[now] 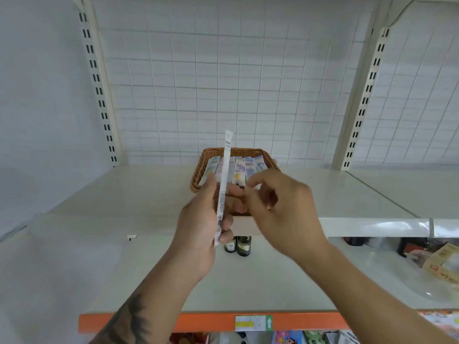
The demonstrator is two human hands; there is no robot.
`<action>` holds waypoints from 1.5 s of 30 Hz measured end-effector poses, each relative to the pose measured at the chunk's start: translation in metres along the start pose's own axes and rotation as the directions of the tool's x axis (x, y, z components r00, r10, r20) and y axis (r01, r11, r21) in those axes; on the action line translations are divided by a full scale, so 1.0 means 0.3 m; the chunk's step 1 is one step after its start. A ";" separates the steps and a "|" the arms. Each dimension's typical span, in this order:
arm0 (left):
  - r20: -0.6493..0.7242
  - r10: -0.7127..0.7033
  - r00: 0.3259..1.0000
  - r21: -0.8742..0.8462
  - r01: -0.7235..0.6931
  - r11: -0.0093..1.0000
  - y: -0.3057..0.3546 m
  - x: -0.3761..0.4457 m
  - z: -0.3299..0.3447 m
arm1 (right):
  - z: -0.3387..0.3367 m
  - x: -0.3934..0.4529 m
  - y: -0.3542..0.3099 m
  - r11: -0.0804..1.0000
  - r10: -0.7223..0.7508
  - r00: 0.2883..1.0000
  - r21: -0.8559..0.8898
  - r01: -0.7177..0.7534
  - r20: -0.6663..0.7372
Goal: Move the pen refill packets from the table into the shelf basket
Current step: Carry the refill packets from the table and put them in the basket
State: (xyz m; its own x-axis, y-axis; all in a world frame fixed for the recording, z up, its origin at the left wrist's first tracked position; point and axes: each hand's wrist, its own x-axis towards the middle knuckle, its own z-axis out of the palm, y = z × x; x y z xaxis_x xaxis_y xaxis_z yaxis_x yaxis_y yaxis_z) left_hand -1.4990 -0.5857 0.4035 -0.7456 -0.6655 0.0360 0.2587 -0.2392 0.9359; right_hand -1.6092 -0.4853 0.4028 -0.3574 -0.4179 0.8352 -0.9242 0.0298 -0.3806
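We held one packet (222, 192) upright in our left hand (202, 227), thumb on its near side and fingers (227, 220) curled round its lower part, the barcode end down. It stood just in front of the basket (263, 155), its top edge rising above the basket's far rim.

Our right hand (278, 207) hovered just right of that packet, between us and the basket, its fingers loosely curled and narrow, holding nothing we could see; the fingertips were blurred. Both hands covered the basket's near rim.

The basket, brown wicker, sat on the white shelf (124, 189), near its front edge. Inside it several more packets (244, 168) lay side by side, flat, running front to back, their near ends hidden behind our hands.

Behind the basket rose a white wire grid panel (223, 83), flanked by slotted uprights (99, 90). Below the basket, on the next shelf down, two dark bottles (238, 245) stood touching each other under the shelf lip. Well to the right of the basket and lower, a clear plastic bag (427, 279) of goods lay on that lower shelf. Beneath it all ran an orange rail (198, 321) with a price label (253, 322).
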 end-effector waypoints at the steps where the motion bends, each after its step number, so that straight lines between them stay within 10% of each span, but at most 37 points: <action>1: -0.006 0.001 1.000 -0.011 -0.001 1.000 -0.008 -0.001 0.004 | 0.011 -0.041 0.000 0.999 -0.040 0.999 0.024 0.040 -0.006; 16: 0.108 0.334 0.936 0.096 -0.344 0.934 -0.020 -0.063 0.015 | 0.052 -0.128 -0.014 0.976 -0.113 0.984 0.173 0.136 -0.137; 19: 0.143 0.649 0.747 0.600 -0.587 0.543 -0.093 -0.038 -0.081 | 0.010 -0.042 -0.021 0.983 -0.057 0.980 0.163 0.089 -0.191; 21: 0.242 0.721 0.649 0.840 -0.512 0.179 -0.148 -0.022 -0.158 | -0.020 0.042 -0.012 0.991 0.055 0.984 0.129 -0.033 -0.170; 27: 0.366 0.573 0.733 0.930 -0.306 -0.203 -0.265 0.010 -0.279 | -0.047 0.247 0.110 0.915 0.390 0.889 -0.213 -0.344 0.239; 36: 0.422 0.622 0.660 0.904 -0.358 -0.233 -0.303 0.032 -0.318 | 0.027 0.265 0.107 0.799 0.486 0.788 -0.558 -0.226 0.377; 45: 0.457 0.610 0.648 0.882 -0.420 -0.215 -0.316 0.038 -0.352 | 0.010 0.070 0.071 0.830 0.230 0.966 -0.542 -0.129 0.121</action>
State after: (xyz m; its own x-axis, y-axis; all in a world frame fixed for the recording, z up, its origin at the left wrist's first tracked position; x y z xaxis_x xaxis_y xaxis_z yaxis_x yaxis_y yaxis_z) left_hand -1.4671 -0.6454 0.2782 -0.6056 -0.2540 0.7542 -0.2844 0.9542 0.0931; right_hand -1.6361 -0.4960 0.4110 -0.5410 -0.5070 0.6710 -0.7940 0.5710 -0.2088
